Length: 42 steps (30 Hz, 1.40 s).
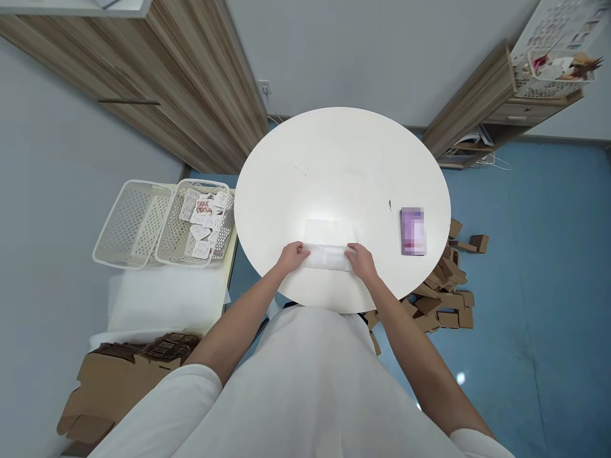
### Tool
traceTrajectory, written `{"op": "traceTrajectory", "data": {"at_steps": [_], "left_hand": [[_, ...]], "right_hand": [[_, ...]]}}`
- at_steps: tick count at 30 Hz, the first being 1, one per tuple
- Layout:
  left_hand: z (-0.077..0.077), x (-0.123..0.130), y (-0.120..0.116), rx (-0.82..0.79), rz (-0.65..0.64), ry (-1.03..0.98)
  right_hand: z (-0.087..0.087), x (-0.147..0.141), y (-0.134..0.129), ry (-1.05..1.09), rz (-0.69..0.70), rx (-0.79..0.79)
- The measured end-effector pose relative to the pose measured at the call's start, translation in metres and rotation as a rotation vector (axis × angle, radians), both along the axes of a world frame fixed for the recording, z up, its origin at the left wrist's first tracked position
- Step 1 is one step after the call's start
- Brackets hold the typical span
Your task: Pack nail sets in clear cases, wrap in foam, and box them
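Note:
A white translucent sheet (327,257), folded over along its near part, lies on the white round table (334,146) close to its front edge. My left hand (291,257) pinches the left end of the folded strip between thumb and fingers. At the strip's right end, my right hand (361,259) grips it the same way. A flat part of the sheet spreads beyond the fold, away from me. Farther right on the tabletop is a purple item (413,231), its surface pixelated.
Left of the table stand a white basket (224,242) holding printed cards and another white basket (133,184). Flattened cardboard (114,388) lies at the lower left. Small brown boxes (449,267) are piled on the floor at right. Wooden cabinets stand behind.

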<state>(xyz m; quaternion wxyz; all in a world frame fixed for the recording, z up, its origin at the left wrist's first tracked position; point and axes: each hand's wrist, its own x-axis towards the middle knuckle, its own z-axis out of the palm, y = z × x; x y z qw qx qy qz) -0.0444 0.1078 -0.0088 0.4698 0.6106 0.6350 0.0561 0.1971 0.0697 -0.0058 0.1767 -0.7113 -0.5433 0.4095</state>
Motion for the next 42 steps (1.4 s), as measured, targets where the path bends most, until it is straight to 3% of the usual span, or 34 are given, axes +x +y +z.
{"op": "traceTrajectory", "data": {"at_steps": [3, 6, 8, 11, 15, 22, 31, 35, 38, 42], "left_hand": [[0.001, 0.002, -0.002, 0.036, 0.069, 0.070], [0.011, 0.010, -0.014, 0.281, 0.048, 0.201], [0.018, 0.021, -0.026, 0.433, -0.116, 0.243], [0.024, 0.042, -0.045, 0.463, -0.481, 0.195], [0.021, 0.060, -0.059, 0.443, -0.622, 0.261], [0.013, 0.063, -0.065, 0.463, -0.641, 0.319], [0.012, 0.059, -0.073, 0.479, -0.531, 0.241], [0.016, 0.056, -0.078, 0.545, -0.638, 0.224], [0.015, 0.054, -0.078, 0.530, -0.675, 0.285], [0.013, 0.048, -0.075, 0.542, -0.704, 0.325]], "right_hand": [[-0.003, 0.005, -0.003, -0.042, -0.086, 0.049], [-0.005, 0.009, -0.017, -0.039, -0.235, 0.063], [-0.004, 0.009, -0.030, 0.060, -0.328, 0.000], [-0.003, 0.005, -0.044, 0.220, -0.403, -0.098], [-0.002, 0.004, -0.038, 0.307, -0.461, -0.173], [0.002, -0.002, -0.008, 0.284, -0.369, -0.228], [0.018, -0.032, 0.010, 0.534, -0.260, -0.308], [0.019, -0.028, 0.014, 0.513, -0.183, -0.367], [0.018, -0.022, 0.014, 0.414, -0.053, -0.329], [0.016, -0.017, 0.002, -0.020, 0.161, -0.081]]}}
